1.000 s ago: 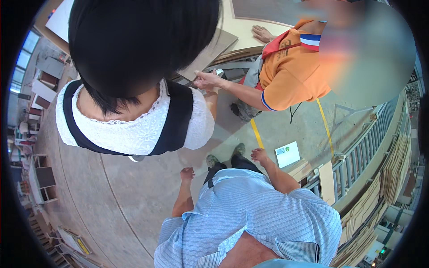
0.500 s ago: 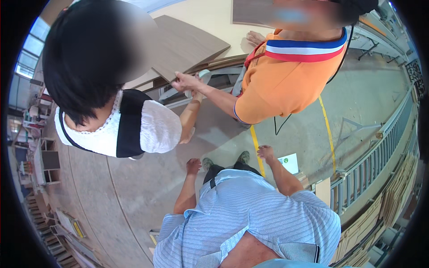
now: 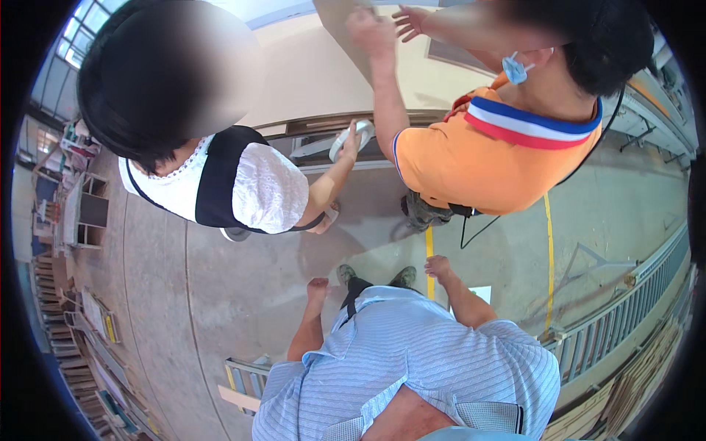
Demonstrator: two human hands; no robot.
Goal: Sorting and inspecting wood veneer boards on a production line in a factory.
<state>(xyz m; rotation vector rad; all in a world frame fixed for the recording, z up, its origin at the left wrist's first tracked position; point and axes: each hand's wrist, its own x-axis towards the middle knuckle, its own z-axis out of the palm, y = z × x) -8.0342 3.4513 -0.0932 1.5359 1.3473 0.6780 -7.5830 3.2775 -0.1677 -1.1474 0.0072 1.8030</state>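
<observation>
My left hand point(image 3: 318, 287) hangs low in front of me, its fingers curled in, with nothing visible in it. My right hand point(image 3: 439, 268) hangs on the other side, fingers partly apart and holding nothing. Neither touches anything. Ahead on the right, a person in an orange polo shirt point(image 3: 493, 165) has both hands up beside a grey-brown board point(image 3: 342, 29), which stands tilted. Ahead on the left, a person in a white top with black straps point(image 3: 268, 187) holds a white roll of tape point(image 3: 362, 132) by the table's edge.
A pale worktable point(image 3: 294, 81) spans the far side, with another dark board point(image 3: 460, 55) on it. Grey railing-like racks point(image 3: 610, 305) and stacked panels point(image 3: 647, 382) line the right. Behind my left elbow stands a small rack point(image 3: 246, 378). Yellow lines point(image 3: 548, 257) mark the concrete floor.
The board that lay flat on the table is now lifted and tilted up at the far side. The orange-shirted person's hands rose with it. My hands stay hanging down.
</observation>
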